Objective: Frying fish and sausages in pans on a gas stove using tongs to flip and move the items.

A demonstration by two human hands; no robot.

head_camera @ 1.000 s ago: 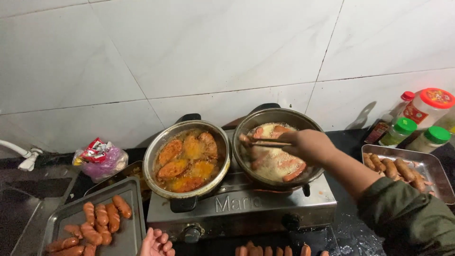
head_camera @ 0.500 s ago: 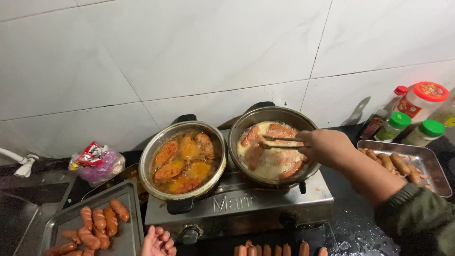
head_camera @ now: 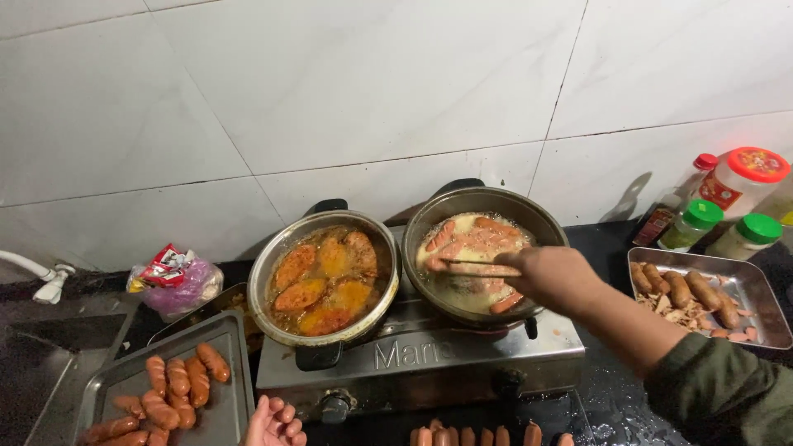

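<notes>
My right hand (head_camera: 555,277) reaches over the right pan (head_camera: 529,216) and grips a pair of chopsticks (head_camera: 475,266) whose tips rest among the sausages (head_camera: 489,227) frying in pale bubbling oil. The left pan (head_camera: 273,264) holds several golden-brown fried pieces (head_camera: 322,277) in dark oil. Both pans sit on a steel two-burner stove (head_camera: 429,359). My left hand (head_camera: 274,423) hovers at the bottom edge in front of the stove, fingers apart and holding nothing.
A metal tray (head_camera: 223,396) of raw sausages lies at the lower left. Another tray (head_camera: 747,285) with cooked sausages and scraps sits at the right. Seasoning jars with green and red lids (head_camera: 727,206) stand behind it. A plastic bag (head_camera: 173,281) lies left of the stove.
My right hand with the chopsticks has drawn slightly back and down across the right pan, shifting the sausages. The view has tilted a little lower. My left hand stays in place.
</notes>
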